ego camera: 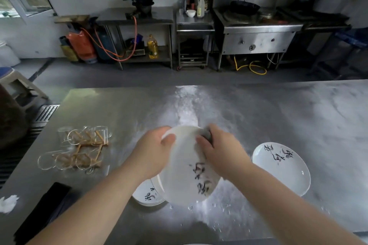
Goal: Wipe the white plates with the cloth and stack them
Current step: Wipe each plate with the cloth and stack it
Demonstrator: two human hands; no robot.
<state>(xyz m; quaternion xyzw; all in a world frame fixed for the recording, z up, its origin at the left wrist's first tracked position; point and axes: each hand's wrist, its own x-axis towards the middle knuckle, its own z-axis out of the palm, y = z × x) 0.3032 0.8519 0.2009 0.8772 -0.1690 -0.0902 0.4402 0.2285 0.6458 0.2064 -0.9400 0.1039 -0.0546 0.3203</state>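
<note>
Beneath both hands spreads a brushed steel table (278, 115), dull grey, streaked with glare and beaded with water drops nearest the person. Between the hands, lifted off the table and tilted, is the held plate (185, 167): round, glossy white, shallow, with black brush-style characters near its lower rim, too smeared to read. The left hand (157, 151) grips its upper left rim, thumb curled over the edge. The right hand (221, 151) pinches a small grey cloth (207, 134) against the upper right rim, fingers wrapped round it. Right of the right hand, apart from it, a second white plate (282, 171) lies on the table with the same black characters, unreadable. Below the left hand a low stack of plates (147, 197) lies partly hidden by the held plate. Well left of the left hand sit clear glass cups (83, 149) on wooden pieces.
</note>
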